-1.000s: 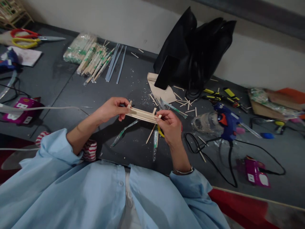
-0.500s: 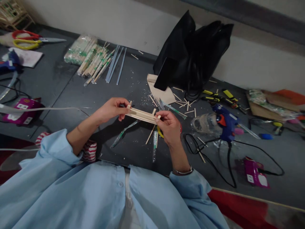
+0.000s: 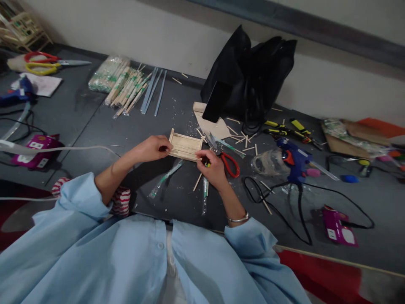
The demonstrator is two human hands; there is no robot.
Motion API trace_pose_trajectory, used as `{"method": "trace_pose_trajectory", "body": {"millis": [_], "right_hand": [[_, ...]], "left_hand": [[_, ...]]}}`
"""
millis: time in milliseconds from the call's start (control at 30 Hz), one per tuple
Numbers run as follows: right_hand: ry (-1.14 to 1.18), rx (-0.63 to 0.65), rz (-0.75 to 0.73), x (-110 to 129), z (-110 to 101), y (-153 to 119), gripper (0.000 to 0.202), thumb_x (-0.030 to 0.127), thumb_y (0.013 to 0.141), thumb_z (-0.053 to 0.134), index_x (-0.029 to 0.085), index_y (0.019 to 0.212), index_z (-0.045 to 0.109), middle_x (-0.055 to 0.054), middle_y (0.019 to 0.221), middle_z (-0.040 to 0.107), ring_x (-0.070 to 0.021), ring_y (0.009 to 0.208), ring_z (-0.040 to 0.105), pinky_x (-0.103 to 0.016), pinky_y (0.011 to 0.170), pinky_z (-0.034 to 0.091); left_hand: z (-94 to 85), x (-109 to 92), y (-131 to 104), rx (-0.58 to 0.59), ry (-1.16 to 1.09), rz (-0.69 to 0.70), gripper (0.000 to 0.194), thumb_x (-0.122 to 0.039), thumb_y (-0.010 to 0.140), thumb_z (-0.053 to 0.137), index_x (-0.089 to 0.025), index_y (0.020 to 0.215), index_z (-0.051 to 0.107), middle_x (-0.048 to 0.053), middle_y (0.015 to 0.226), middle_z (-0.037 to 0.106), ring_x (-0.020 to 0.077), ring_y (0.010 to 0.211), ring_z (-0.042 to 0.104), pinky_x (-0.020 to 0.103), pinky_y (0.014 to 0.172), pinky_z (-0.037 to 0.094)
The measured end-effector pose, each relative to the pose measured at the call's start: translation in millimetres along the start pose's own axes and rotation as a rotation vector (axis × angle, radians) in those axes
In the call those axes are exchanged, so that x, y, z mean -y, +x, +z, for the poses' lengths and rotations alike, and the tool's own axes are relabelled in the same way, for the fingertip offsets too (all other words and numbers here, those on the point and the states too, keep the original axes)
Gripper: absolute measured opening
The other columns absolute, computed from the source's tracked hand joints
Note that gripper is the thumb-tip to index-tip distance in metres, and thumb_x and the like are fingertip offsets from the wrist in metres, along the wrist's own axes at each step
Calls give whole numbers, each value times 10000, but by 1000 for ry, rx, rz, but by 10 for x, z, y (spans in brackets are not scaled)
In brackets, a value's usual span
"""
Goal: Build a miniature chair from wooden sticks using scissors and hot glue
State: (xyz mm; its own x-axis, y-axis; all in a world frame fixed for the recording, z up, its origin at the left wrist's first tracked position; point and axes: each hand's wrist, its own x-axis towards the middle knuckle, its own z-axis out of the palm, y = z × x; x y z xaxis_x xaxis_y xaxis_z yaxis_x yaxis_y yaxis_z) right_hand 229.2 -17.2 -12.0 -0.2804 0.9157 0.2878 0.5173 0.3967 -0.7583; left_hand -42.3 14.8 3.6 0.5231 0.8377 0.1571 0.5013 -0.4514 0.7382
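Between my two hands is a small rectangular frame of pale wooden sticks (image 3: 186,143), its flat slatted face turned up toward me. My left hand (image 3: 153,148) pinches its left end, fingers closed. At the near right corner, the thumb and fingertips of my right hand (image 3: 212,168) grip it. Just beyond my right hand lie scissors with red handles (image 3: 232,165), partly covered by that hand. Loose sticks and a clear wrapper with green print (image 3: 166,179) lie on the table below the frame.
A blue glue gun (image 3: 295,159) with a looping black cord stands at the right by a clear plastic cup (image 3: 268,162). Bundled sticks (image 3: 126,90) lie at the back left. A black bag (image 3: 247,76) and a phone (image 3: 217,101) sit behind. A white cable (image 3: 79,147) crosses at left.
The stick frame has tilted so its broad face shows, where before I saw it nearly edge-on. My hands moved slightly, and the red-handled scissors came into fuller view.
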Motion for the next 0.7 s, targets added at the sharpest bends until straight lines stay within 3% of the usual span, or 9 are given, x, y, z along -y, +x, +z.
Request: {"method": "trace_pose_trajectory", "body": {"millis": [200, 367, 467, 567, 700], "right_hand": [[-112, -6, -155, 39, -10, 13, 194, 130, 836, 578, 217, 977, 680, -28, 877, 705, -187, 866, 617, -339, 814, 501], [-65, -106, -269, 115, -84, 21, 116, 165, 881, 595, 230, 911, 686, -30, 880, 713, -185, 867, 643, -365, 827, 514], [-12, -147, -303, 165, -112, 9, 118, 164, 885, 606, 236, 920, 692, -31, 880, 711, -183, 865, 654, -369, 810, 525], [25, -128, -333, 203, -95, -11, 135, 144, 882, 617, 244, 921, 700, -28, 871, 717, -182, 877, 662, -376, 816, 530], [42, -38, -343, 209, -32, -29, 143, 155, 880, 642, 255, 945, 720, -28, 878, 734, -184, 875, 672, -387, 817, 538]], "left_hand": [[39, -51, -22, 42, 270, 43, 149, -144, 811, 539, -151, 809, 688, 50, 849, 632, 135, 739, 578, 247, 709, 442], [88, -330, -58, -167, 570, 199, 198, -284, 905, 553, -166, 931, 710, 116, 1065, 661, 256, 981, 570, 400, 853, 430], [191, -501, -78, -211, 660, 329, 230, -283, 959, 501, -190, 1059, 686, 109, 1145, 667, 269, 1144, 543, 433, 956, 403], [320, -573, -91, -139, 735, 371, 248, -231, 981, 456, -175, 1114, 657, 98, 1059, 696, 229, 1074, 586, 418, 995, 403], [430, -543, -101, 59, 734, 289, 246, -157, 944, 471, -131, 1132, 628, 101, 954, 692, 201, 852, 642, 343, 807, 482]]}}
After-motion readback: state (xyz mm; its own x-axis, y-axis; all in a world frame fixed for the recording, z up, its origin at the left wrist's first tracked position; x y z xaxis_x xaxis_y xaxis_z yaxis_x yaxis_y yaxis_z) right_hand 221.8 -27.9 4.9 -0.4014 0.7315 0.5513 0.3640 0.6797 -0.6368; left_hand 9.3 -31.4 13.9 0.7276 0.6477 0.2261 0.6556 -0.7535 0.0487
